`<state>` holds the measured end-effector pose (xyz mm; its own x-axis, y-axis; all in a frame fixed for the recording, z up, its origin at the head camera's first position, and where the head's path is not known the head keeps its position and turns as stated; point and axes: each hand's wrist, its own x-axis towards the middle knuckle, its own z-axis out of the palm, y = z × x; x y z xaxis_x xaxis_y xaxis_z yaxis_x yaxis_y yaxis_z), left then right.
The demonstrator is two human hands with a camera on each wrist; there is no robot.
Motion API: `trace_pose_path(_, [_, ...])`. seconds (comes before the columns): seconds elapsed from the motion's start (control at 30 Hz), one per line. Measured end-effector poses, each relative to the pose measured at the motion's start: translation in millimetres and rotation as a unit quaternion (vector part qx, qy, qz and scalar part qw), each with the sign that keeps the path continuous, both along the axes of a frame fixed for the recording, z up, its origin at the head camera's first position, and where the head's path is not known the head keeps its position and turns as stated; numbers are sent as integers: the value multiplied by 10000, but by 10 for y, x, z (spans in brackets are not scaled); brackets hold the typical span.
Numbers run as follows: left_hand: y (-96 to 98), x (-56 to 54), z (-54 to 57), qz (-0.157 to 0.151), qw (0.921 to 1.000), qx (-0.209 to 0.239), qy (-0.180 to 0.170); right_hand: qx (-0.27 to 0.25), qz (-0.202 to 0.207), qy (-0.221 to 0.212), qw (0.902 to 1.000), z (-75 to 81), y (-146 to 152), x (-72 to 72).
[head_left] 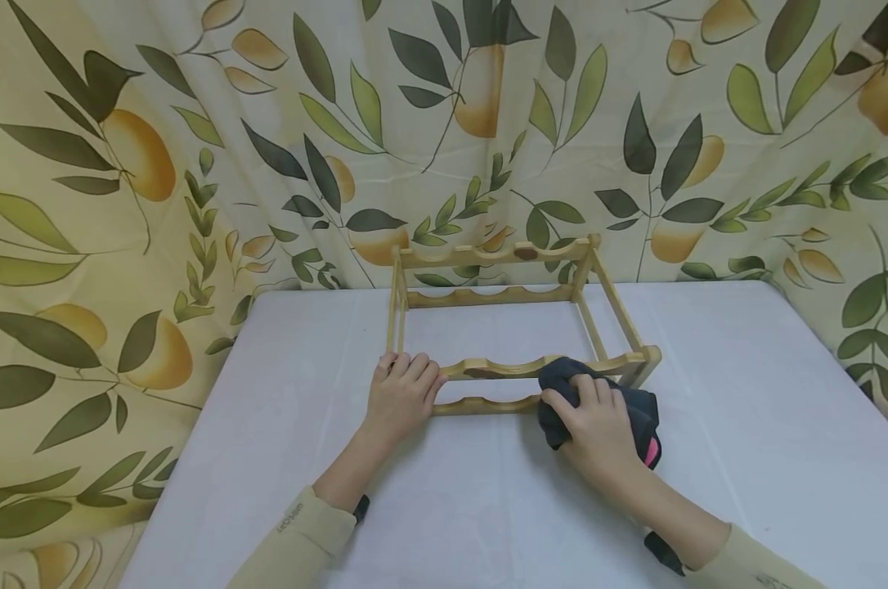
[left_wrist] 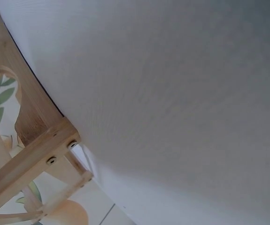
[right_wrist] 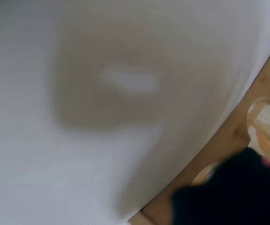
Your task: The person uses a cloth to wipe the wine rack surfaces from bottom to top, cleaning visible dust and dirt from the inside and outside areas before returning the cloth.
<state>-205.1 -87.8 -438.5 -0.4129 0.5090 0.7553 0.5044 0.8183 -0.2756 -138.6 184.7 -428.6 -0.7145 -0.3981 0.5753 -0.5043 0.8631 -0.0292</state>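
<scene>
A wooden rack with scalloped rails stands on the white table. At its front left corner my left hand grips the frame, fingers curled over the top rail. My right hand holds a bunched dark cloth with a pink patch against the front rails, near the right corner. The cloth covers part of both front rails. In the left wrist view, the rack's end post shows two screws, and the left hand is out of sight. The right wrist view has the dark cloth overlapping a scalloped rail.
The table has a white cover and reaches back to a curtain printed with leaves and fruit. More of the same printed fabric hangs at the left and right sides. Dark straps sit at both wrists.
</scene>
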Motion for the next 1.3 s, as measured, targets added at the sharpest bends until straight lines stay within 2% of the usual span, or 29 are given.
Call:
trace_pose_path(0.13, [-4,8,1,40,10000,-26,-21,-224,-8,217,9995,3,26,-9])
trace_pose_path(0.27, [-1,9,8,43,10000,-38,54,-195,118,284,9993,-6,-50,-36])
trace_pose_path(0.53, [-8,11,15,78,9998,-27,-160,106,313,28,9995,-3,-275,-83])
trace_pose_path(0.77, [-9,17,9,95,9998,-41,-186,13,53,-176,9998,23,-147,-28])
trace_pose_path(1.0, [-13,27,17,81,9998,-40,-153,-386,-190,64,9991,25,8,-13])
trace_pose_path(1.2, [-11,24,15,95,9998,-78,-134,-308,15,269,9992,-1,-119,-50])
trace_pose_path(1.3, [-7,22,13,82,9999,-85,-124,-153,126,170,9997,6,-222,-62])
